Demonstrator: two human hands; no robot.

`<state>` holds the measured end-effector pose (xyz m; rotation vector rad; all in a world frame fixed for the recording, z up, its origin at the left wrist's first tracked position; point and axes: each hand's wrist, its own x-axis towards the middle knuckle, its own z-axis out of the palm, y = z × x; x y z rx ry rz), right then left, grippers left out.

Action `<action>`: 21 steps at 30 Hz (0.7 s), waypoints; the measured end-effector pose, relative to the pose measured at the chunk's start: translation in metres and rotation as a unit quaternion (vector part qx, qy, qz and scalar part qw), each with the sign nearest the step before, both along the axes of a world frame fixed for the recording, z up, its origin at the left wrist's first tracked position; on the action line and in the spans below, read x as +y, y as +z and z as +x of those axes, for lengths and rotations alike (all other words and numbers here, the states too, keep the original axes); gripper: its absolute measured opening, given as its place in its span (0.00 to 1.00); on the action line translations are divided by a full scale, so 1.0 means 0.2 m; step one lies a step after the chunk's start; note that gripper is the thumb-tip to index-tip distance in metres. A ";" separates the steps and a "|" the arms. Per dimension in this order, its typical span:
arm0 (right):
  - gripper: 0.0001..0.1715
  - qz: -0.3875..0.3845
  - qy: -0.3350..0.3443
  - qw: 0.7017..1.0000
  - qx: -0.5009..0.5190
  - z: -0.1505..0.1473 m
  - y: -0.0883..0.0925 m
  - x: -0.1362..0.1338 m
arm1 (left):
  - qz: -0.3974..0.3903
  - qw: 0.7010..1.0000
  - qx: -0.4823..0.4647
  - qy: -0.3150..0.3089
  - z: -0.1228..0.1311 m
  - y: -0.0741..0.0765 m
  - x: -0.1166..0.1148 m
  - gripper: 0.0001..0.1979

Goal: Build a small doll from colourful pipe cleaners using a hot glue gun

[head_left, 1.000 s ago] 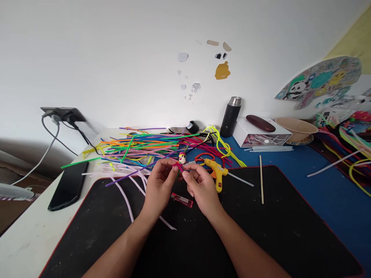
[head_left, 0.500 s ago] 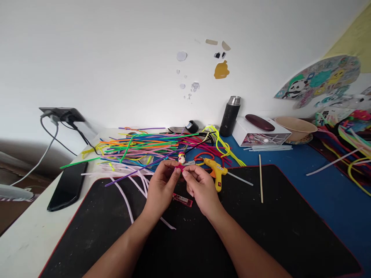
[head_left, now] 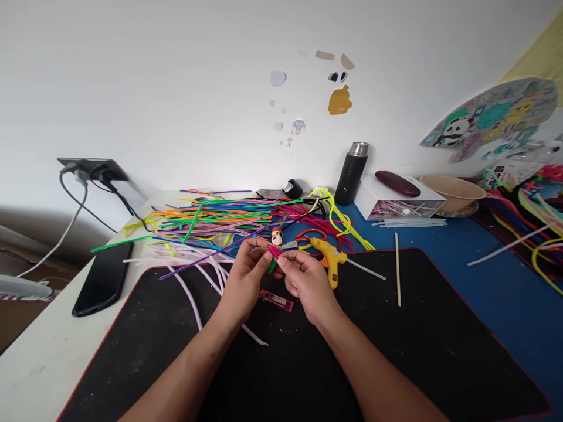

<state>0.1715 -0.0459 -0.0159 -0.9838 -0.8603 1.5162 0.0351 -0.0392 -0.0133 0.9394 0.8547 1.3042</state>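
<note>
Over the black mat [head_left: 422, 334], my left hand [head_left: 250, 266] and my right hand [head_left: 307, 280] pinch a small pipe-cleaner doll [head_left: 275, 251] between them. It stands roughly upright, with a white head, a pink-and-yellow top, a magenta middle and a bit of green below. Fingers of both hands are closed on its magenta part and hide some of it. Just beyond my right hand lies a yellow glue gun [head_left: 331, 258] with a clear glue stick in its back. A red-handled tool [head_left: 304, 234] is partly covered behind it. Below the doll rests a small red item with a white label [head_left: 276, 300].
Many coloured pipe cleaners [head_left: 215, 220] are heaped at the back, pale ones reaching onto the mat. A phone [head_left: 100, 278] lies left. A wooden stick [head_left: 398, 269], black flask [head_left: 352, 173], white box [head_left: 367, 199], bowl [head_left: 453, 190] and glue sticks [head_left: 409, 223] are right.
The doll now shows more of its magenta middle and a green part beneath, between the fingertips. Both hands keep their pinch in nearly the same place. The view has shifted slightly.
</note>
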 end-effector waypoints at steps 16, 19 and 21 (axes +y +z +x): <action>0.21 0.002 -0.025 0.999 -0.021 0.01 -0.01 0.00 | 0.035 0.996 0.076 -0.010 -0.01 0.03 -0.01 0.15; 0.21 -0.005 -0.027 0.999 -0.019 0.01 -0.01 0.00 | 0.022 0.996 0.076 -0.030 -0.01 0.04 -0.01 0.16; 0.21 -0.008 -0.021 1.000 -0.021 0.00 -0.01 0.00 | 0.024 0.996 0.083 -0.027 -0.02 0.03 0.00 0.16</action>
